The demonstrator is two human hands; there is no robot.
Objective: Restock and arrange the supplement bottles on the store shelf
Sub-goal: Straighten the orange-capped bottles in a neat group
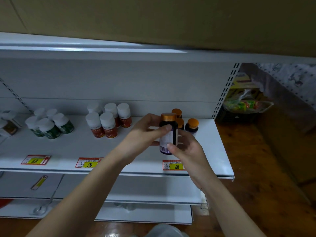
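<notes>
While I've got both hands up in front of the white shelf, I'm holding one dark supplement bottle with an orange cap upright just above the shelf's right end; my left hand wraps it from the left, thumb curled across the front just under the cap, and my right hand cups the lower part from the right, thumb pressed on the label near the barcode, so both are gripping it, neither one spread; right behind it, three more orange-capped dark bottles stand on the shelf near the back panel, partly hidden by the one I'm holding; further left there's a cluster of five white-capped bottles with orange-red labels standing close together, and left of that a bunch of white-capped bottles with green labels, also standing close together; at the far left edge a few more bottles are too cut off to make out; along the front of the shelf are three red and yellow price tags, one reading 168, one reading 198, and one reading 68 right below my right hand; off to the right, past the slotted upright, a basket with colourful packets sits above the wooden floor.
</notes>
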